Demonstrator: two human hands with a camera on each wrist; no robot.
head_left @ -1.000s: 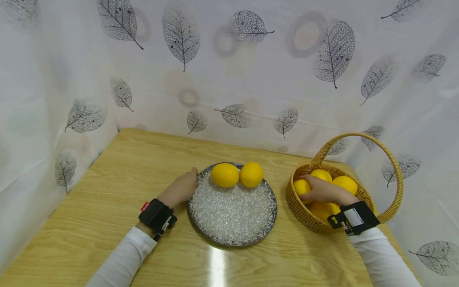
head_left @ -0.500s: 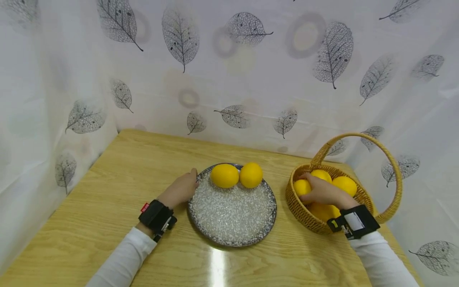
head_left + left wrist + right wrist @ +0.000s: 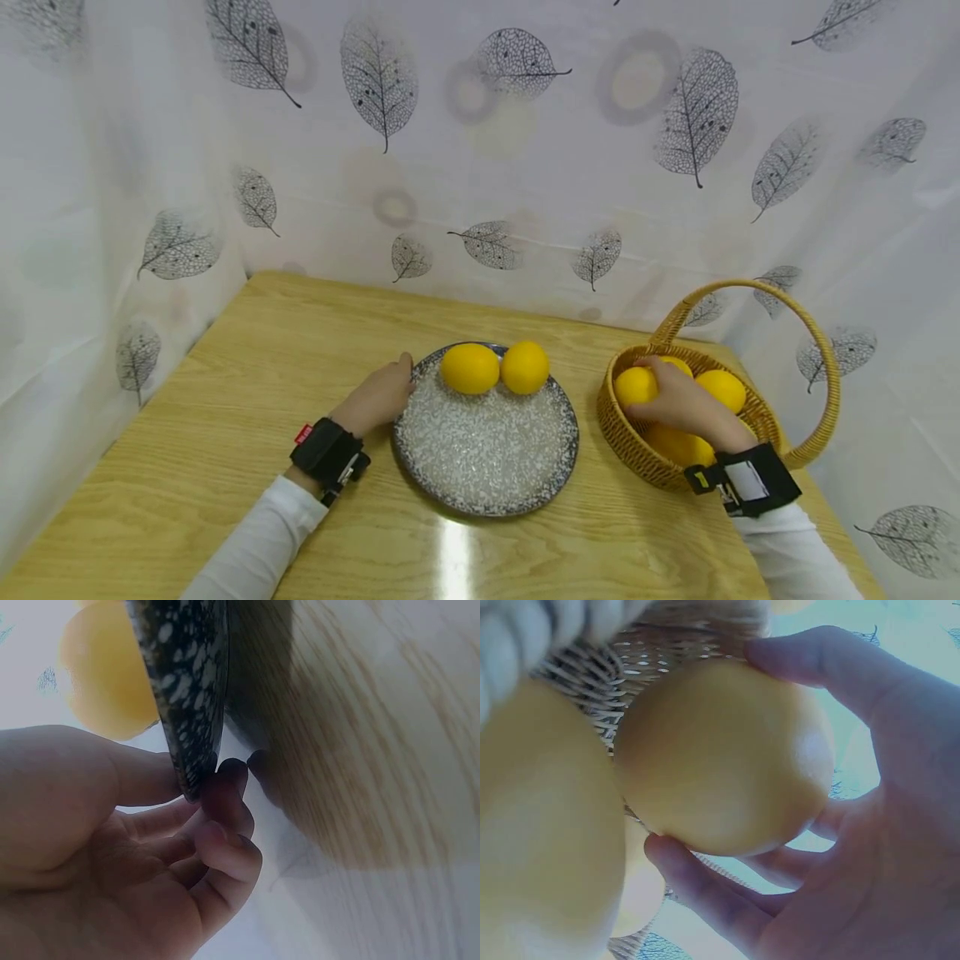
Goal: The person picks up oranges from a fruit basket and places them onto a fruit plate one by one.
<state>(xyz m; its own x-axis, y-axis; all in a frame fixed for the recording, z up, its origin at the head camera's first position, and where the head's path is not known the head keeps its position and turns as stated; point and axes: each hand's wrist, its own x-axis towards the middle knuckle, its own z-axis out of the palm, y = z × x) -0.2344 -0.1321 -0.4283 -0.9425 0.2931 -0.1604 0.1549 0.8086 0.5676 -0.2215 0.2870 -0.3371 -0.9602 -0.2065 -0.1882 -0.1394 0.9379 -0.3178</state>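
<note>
A speckled grey plate (image 3: 487,450) with a dark rim lies on the table, bearing two yellow lemons, an oval-looking lemon (image 3: 469,368) and a rounder-looking lemon (image 3: 525,367), near its far edge. My left hand (image 3: 378,393) pinches the plate's left rim; in the left wrist view the thumb is above the rim (image 3: 184,697) and fingers are curled under it. Inside the wicker basket (image 3: 626,437) my right hand (image 3: 686,404) grips a lemon (image 3: 634,388). The right wrist view shows thumb and fingers around this held lemon (image 3: 727,757), close to the woven wall.
Other lemons lie in the basket, including a lemon (image 3: 722,390) at the right and a lemon (image 3: 678,444) nearer me. The basket's tall handle (image 3: 828,367) arches over its right side. A leaf-printed curtain (image 3: 450,183) hangs behind the wooden table (image 3: 315,333).
My right hand has shifted slightly, and the gripped lemon sits a little higher in the basket than before. My left hand and the plate stay in place.
</note>
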